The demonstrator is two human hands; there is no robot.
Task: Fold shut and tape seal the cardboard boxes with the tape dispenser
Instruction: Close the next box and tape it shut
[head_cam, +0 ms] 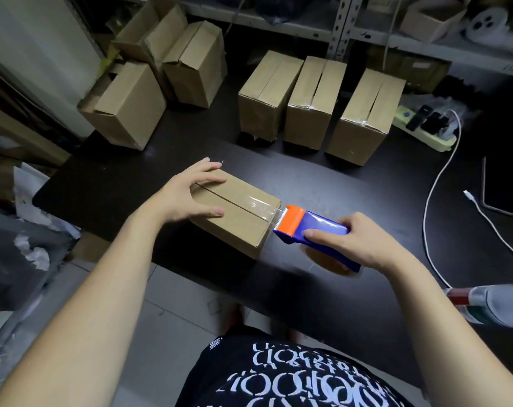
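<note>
A person in a black printed shirt (293, 374) stands at a dark table (352, 177). The left hand (187, 195) lies flat with fingers spread, pressing the left end of a closed box (243, 221) near the table's front edge. The right hand (358, 242) grips a blue-and-orange dispenser (314, 227) just off the box's right end, and clear tape (264, 204) stretches from it onto the top seam. Three taped boxes (314, 104) stand in a row behind.
</note>
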